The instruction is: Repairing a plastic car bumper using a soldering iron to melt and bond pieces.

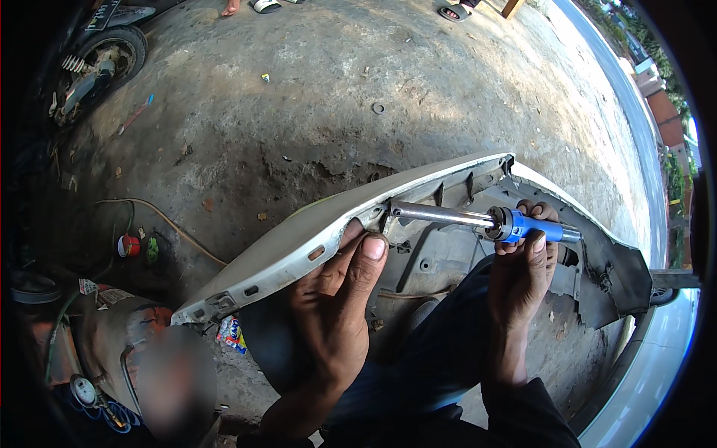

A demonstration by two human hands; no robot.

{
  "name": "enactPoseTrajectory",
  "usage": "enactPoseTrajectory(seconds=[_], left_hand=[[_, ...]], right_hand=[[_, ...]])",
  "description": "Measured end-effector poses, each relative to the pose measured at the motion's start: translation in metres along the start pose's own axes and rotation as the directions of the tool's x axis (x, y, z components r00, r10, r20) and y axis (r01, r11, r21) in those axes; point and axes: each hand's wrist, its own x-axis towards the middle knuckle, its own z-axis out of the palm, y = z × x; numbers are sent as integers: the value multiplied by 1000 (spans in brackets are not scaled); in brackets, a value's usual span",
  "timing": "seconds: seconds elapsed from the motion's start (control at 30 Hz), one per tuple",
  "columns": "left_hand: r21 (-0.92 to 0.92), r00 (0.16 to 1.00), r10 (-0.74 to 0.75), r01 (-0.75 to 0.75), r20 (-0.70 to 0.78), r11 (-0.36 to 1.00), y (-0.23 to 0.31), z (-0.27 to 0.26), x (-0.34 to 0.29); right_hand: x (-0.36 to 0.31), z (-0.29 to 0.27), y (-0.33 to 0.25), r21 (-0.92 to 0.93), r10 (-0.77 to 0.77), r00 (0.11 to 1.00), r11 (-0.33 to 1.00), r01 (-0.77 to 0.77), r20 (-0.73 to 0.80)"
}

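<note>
A white car bumper cover [284, 243] lies across my lap, its dark ribbed inner side turned up toward me. My left hand [340, 302] is closed on its near rim, thumb above and fingers curled behind the edge. In my right hand [526, 272] I grip a blue-handled tool with a long metal barrel [448, 214], fingers over the top and thumb in front. The barrel points left, and its tip is at the bumper's inner edge just beyond my left thumb. Whether the tip touches the plastic I cannot tell.
At lower left stands a rusty tank with a pressure gauge [84, 390] and hoses. Nearby are a red tape roll [128, 246] and a colourful packet [232, 334]. A motorcycle wheel [112, 63] is at upper left, a sandalled foot [454, 13] at the top, a pale car body [650, 388] at lower right.
</note>
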Motion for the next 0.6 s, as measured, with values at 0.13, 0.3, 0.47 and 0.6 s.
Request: enactPoseTrajectory(seconds=[0.13,0.3,0.47,0.6], left_hand=[[-53,999,18,-19,-27,998,-2,2,0],[-44,1000,18,-18,-19,999,-2,3,0],[-48,999,-28,30,39,998,-2,-4,0],[-36,1000,1,0,21,999,-2,-1,1]], right_hand=[[0,0,1,10,3,1000,1000,-3,-9],[1,1,0,6,0,1000,1000,0,-18],[0,0,1,17,1,1000,1000,-1,-2],[0,-2,1,11,1,1000,1000,-1,-11]])
